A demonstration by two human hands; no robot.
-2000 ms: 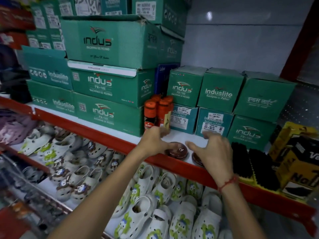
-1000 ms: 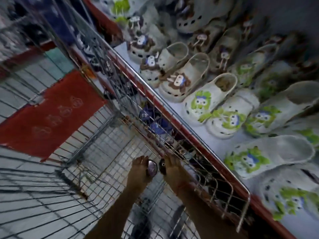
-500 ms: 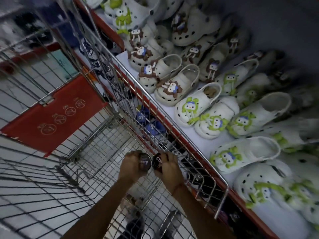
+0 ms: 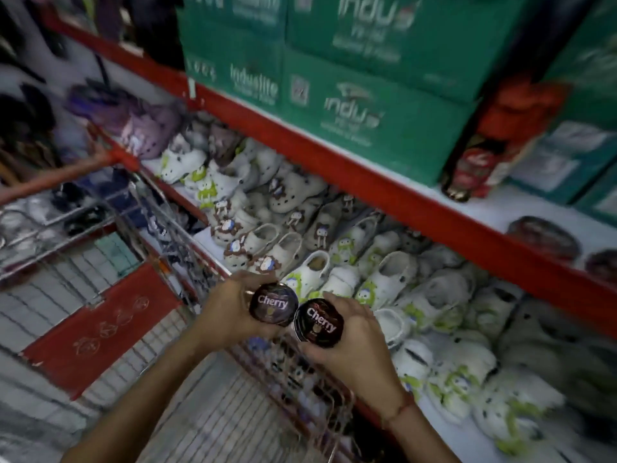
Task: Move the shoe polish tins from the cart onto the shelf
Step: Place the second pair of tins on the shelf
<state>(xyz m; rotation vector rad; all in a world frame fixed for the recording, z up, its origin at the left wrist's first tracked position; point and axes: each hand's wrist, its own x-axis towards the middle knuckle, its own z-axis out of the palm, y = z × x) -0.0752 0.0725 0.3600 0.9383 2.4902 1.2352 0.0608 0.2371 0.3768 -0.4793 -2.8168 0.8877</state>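
My left hand (image 4: pixel 227 312) grips a round dark polish tin (image 4: pixel 273 304) with "Cherry" on its lid. In my right hand (image 4: pixel 354 345) is a second "Cherry" tin (image 4: pixel 319 324), held right beside the first, lids facing me. Both are above the wire cart's (image 4: pixel 207 412) right rim. The white shelf (image 4: pixel 494 212) with its red front edge runs above and to the right. Two dark tins (image 4: pixel 544 237) lie on it at the far right, the second tin (image 4: pixel 602 265) cut by the frame edge.
Green shoe boxes (image 4: pixel 367 118) are stacked on the shelf, with red-capped polish bottles (image 4: pixel 484 155) next to them. Below, a lower shelf holds several white clogs (image 4: pixel 384 279). The cart has a red handle (image 4: pixel 66 175) and a red seat flap (image 4: pixel 100 325).
Both hands have lifted the two tins up out of the cart basket to above its rim. My view has swung up from the cart toward the shelf.
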